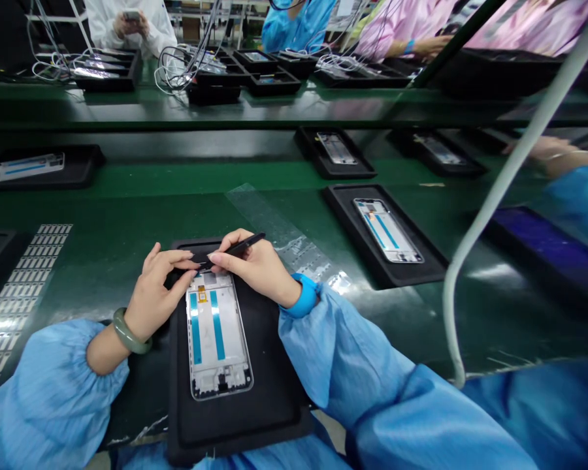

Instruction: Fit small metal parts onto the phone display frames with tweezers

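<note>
A phone frame (204, 339), silvery with two blue strips and a small gold flex piece, lies face up in a black tray (274, 391) in front of me. My right hand (252, 264) holds slim black tweezers (245, 244) in a pinch, their tip over the frame's top edge. At the top left corner, my left hand (159, 290) has thumb and forefinger drawn together close to that tip. What lies between those left fingertips is too small to make out.
Clear plastic film (284, 232) lies behind my tray. To the right stands another black tray (387, 277) with a phone frame (389, 232). A sheet of small stickers (34, 267) is at left. A grey cable (500, 189) hangs at right, near a co-worker's arm (568, 160).
</note>
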The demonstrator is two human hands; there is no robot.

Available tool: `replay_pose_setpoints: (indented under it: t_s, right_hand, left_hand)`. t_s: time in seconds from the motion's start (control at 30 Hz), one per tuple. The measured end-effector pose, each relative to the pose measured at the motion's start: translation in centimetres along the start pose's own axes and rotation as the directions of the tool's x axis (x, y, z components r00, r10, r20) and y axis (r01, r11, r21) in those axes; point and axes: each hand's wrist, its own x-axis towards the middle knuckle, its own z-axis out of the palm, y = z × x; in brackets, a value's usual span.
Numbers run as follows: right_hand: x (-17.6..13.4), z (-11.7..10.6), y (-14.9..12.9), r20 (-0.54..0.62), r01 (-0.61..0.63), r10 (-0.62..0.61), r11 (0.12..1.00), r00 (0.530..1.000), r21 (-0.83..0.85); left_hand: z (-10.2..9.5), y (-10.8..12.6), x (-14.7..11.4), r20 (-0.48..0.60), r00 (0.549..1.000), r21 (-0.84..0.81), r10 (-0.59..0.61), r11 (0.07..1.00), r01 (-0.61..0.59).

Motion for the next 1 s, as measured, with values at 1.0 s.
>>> replay_pose_setpoints:
  t_s: [1.0]
  right_hand:
    - [-1.0,0.3,0.1,0.037,0.317,-0.357,0.773,0.934,-0.55]
  left_hand:
    - [0.0,0.2,0.0,0.034,0.988,-0.016,-0.152,0.988,0.153]
